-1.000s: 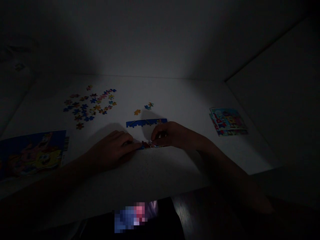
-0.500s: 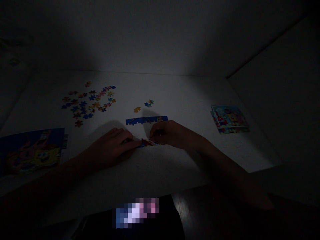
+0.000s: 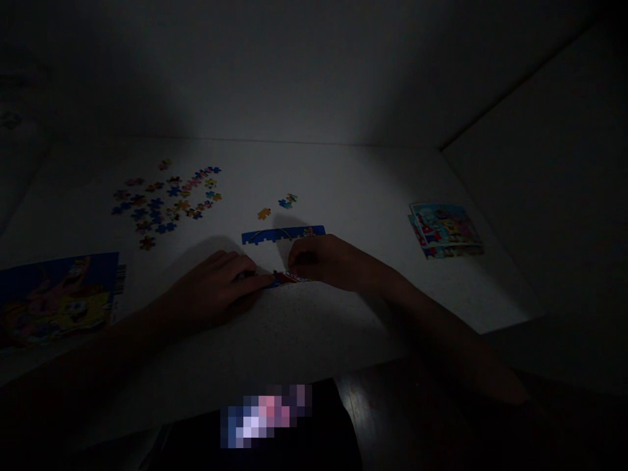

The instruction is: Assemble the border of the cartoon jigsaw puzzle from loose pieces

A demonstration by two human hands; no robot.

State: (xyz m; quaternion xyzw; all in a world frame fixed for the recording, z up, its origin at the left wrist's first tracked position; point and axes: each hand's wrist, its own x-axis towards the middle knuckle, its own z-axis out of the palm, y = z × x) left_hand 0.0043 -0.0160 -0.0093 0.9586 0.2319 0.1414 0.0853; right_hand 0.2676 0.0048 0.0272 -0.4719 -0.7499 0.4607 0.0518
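Near the front edge of the desk (image 3: 314,327), centre: my left hand (image 3: 210,291) and my right hand (image 3: 324,258) close in from either side, fingertips (image 3: 262,280) seemingly pinching a red-and-blue jigsaw section (image 3: 289,278), though shadow hides the exact grip. Probably light, stiff card, liable to part at its joints; best held at both ends. A blue jigsaw strip (image 3: 283,234) lies just beyond.

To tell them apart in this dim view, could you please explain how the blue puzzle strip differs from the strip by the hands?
The blue jigsaw strip lies apart from the hands, while the multicoloured strip sits between left hand and right hand. The blue strip shows whole; fingers partly hide the other. One is mainly blue, the other red and mixed. Both lie on the white table.
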